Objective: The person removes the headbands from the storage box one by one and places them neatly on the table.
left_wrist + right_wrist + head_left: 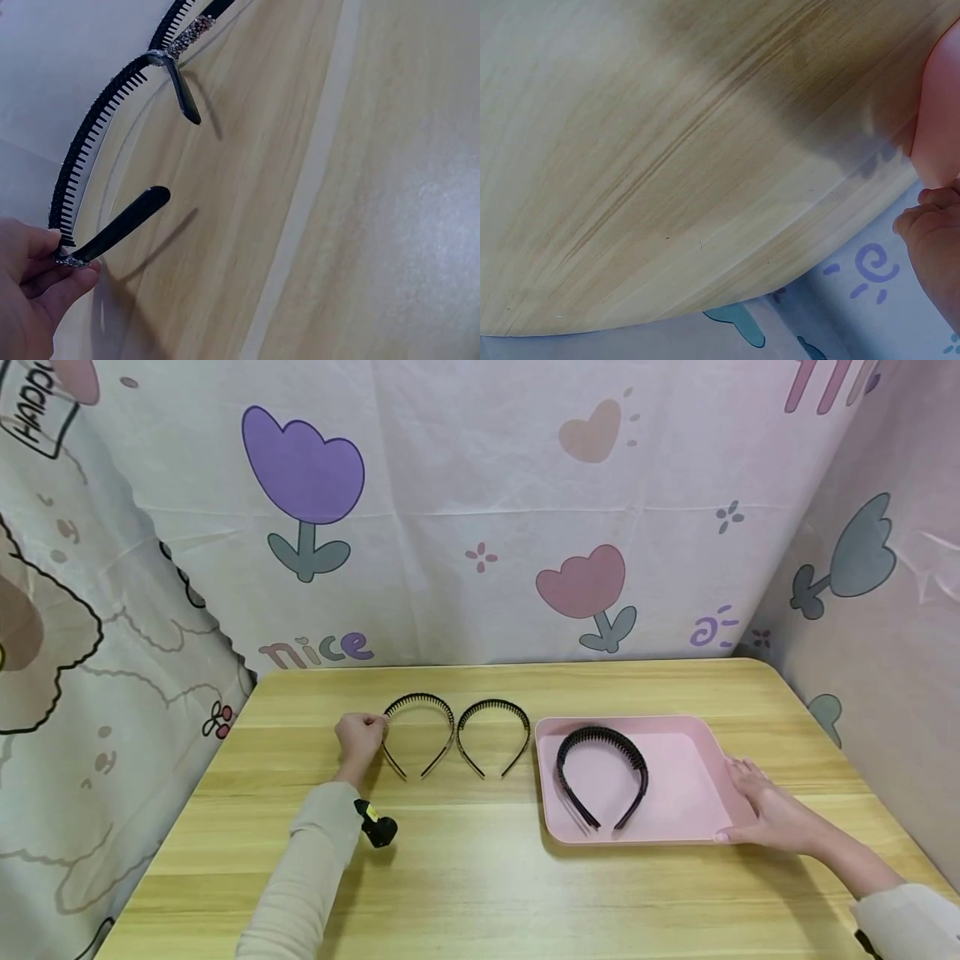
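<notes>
My left hand (pixel 360 742) pinches the left side of a black toothed headband (pixel 420 697) between thumb and fingers. In the left wrist view, the same headband (pixel 69 176) shows comb teeth along its inner side and a glittery patch near the fingertips. A second black headband (pixel 492 702) lies close beside it to the right. Inside a pink tray (pixel 686 777) sits a thicker-looking dark headband shape (pixel 600 732), with doubled lines at one end; I cannot tell how many are stacked. My right hand (pixel 772 810) rests against the tray's right side, fingers extended and thumb near the front corner.
All of this is on a light wood-grain table (pixel 480 893). A printed cloth (pixel 450 527) with flowers hangs behind the table and along both sides. A black wrist camera (pixel 378 829) is strapped to the left sleeve (pixel 307 868).
</notes>
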Tool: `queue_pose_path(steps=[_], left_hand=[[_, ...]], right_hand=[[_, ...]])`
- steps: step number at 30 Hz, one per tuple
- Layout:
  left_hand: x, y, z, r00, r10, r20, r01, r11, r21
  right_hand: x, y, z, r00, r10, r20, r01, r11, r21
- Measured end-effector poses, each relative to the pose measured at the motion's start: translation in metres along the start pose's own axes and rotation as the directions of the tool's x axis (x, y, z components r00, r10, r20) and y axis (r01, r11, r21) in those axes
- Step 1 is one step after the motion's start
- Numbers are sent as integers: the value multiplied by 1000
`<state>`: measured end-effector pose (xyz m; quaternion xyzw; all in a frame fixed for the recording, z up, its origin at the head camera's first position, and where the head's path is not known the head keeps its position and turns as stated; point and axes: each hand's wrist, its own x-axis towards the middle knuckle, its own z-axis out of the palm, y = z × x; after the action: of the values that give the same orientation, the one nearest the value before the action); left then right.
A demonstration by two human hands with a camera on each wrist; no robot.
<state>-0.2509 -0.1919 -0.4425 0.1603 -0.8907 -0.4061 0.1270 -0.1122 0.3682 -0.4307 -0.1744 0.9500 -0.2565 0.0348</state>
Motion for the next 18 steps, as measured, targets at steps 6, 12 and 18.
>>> queue_pose_path(steps=[6,12,18], left_hand=[[1,2,0,1000,-4,7,4,1000,17],[-1,3,0,998,-50,25,49,998,44],[-6,2,4,997,-78,9,77,995,67]], right_hand=[[1,0,-1,1000,14,9,-14,1000,5],[0,0,0,1000,-1,-4,1,1000,0],[0,2,1,999,-25,-21,25,1000,-17]])
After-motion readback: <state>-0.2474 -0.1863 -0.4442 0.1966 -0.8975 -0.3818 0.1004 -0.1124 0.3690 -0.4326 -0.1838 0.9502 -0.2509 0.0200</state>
